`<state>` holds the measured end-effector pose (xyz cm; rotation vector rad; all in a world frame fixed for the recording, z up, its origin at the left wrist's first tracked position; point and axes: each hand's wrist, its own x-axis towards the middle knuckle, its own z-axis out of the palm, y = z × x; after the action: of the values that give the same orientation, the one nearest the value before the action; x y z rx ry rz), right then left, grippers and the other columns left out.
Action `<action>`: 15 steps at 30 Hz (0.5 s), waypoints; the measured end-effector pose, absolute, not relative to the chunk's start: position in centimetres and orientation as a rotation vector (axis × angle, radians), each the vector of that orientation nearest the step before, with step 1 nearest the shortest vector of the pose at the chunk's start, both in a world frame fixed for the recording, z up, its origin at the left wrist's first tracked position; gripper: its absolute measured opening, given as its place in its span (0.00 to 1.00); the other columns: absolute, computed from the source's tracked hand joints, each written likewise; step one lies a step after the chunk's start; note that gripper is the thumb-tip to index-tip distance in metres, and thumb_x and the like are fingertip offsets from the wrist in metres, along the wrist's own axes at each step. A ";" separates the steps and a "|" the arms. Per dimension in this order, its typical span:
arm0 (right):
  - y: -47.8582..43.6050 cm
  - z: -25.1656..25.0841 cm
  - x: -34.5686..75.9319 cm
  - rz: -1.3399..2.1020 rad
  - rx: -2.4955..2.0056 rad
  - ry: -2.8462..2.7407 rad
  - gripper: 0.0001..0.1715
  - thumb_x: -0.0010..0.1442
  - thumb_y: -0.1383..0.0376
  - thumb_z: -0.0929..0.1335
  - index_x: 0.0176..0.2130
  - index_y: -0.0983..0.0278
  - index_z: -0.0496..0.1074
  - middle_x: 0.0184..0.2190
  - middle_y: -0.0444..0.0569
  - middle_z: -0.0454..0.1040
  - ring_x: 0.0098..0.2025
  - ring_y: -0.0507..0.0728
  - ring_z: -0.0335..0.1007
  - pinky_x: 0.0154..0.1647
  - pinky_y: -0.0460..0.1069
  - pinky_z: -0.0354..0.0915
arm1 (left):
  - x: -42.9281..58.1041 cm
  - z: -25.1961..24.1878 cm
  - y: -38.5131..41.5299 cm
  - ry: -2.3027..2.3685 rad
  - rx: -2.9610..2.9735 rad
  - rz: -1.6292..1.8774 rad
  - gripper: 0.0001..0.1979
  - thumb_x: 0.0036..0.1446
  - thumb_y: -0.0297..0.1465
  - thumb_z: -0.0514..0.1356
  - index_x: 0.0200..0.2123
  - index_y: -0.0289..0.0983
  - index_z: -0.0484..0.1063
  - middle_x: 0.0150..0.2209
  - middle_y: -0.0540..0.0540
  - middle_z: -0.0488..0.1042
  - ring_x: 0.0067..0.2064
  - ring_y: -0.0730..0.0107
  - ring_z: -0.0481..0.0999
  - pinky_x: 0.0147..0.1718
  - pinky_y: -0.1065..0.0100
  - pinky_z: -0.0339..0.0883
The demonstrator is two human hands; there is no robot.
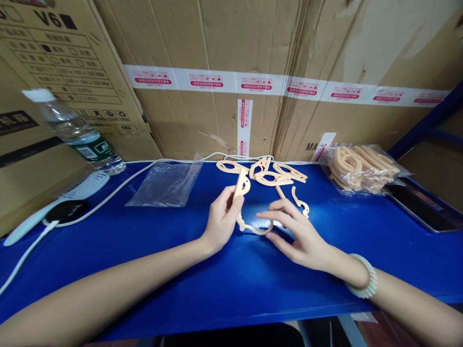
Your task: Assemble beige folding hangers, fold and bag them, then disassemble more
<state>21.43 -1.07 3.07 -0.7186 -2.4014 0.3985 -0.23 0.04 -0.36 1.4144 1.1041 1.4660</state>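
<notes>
My left hand (223, 217) is closed around a beige plastic folding hanger (241, 185), its arm standing up above my thumb. The hanger's hook (255, 231) sticks out to the right below that hand. There my right hand (298, 231) has the hook's curved end between thumb and fingers, in a loose grip. Just beyond my right hand lie a loose beige hook piece (298, 200) and a short straight piece (279, 192), partly hidden by the fingers. Several similar folded hangers (273, 179) form a loose pile farther back.
On the blue table (224, 289) lie a clear plastic bag (162, 183), bagged hangers (361, 166) and a dark tablet-like device (421, 205). Left are a water bottle (81, 132), hairbrush (83, 185), black round object (67, 211) and white cable (126, 185). Cardboard (202, 120) stands behind.
</notes>
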 end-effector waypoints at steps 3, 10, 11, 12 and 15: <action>-0.8 3.7 21.6 0.744 -0.756 -2.247 0.24 0.66 0.61 0.69 0.60 0.54 0.69 0.65 0.54 0.63 0.68 0.63 0.58 0.66 0.62 0.60 | -0.3 0.0 -0.3 1.060 1.653 1.407 0.13 0.67 0.37 0.57 0.49 0.39 0.76 0.34 0.48 0.72 0.32 0.69 0.69 0.32 0.70 0.63; 0.0 4.0 21.9 1.094 -0.786 -1.998 0.20 0.67 0.59 0.69 0.58 0.53 0.74 0.60 0.50 0.73 0.65 0.61 0.65 0.67 0.62 0.60 | -0.5 0.5 -0.6 1.029 1.894 1.345 0.12 0.68 0.33 0.56 0.47 0.37 0.77 0.36 0.46 0.72 0.36 0.65 0.71 0.38 0.67 0.64; 0.0 4.0 22.0 1.096 -0.806 -1.967 0.19 0.66 0.59 0.70 0.56 0.55 0.75 0.59 0.51 0.74 0.63 0.62 0.67 0.66 0.62 0.62 | -0.6 0.5 -0.6 1.035 1.888 1.351 0.11 0.68 0.33 0.55 0.46 0.36 0.76 0.35 0.46 0.71 0.35 0.65 0.70 0.38 0.67 0.63; 0.0 4.0 22.0 1.107 -0.824 -1.932 0.19 0.66 0.58 0.70 0.55 0.56 0.75 0.58 0.52 0.75 0.62 0.62 0.69 0.65 0.61 0.64 | -0.6 0.4 -0.6 1.042 1.883 1.359 0.11 0.68 0.33 0.55 0.46 0.36 0.76 0.35 0.47 0.71 0.35 0.66 0.70 0.37 0.67 0.63; 0.1 3.8 22.0 1.163 -0.853 -1.800 0.20 0.64 0.57 0.71 0.54 0.60 0.74 0.56 0.55 0.76 0.56 0.62 0.75 0.56 0.58 0.72 | -0.6 0.3 -0.6 1.085 1.886 1.359 0.11 0.68 0.32 0.55 0.45 0.36 0.75 0.34 0.47 0.69 0.34 0.66 0.69 0.37 0.67 0.62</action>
<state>22.01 0.07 3.84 -0.8527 -1.8005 1.1627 -0.56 -0.63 0.34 1.8858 1.0851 1.3590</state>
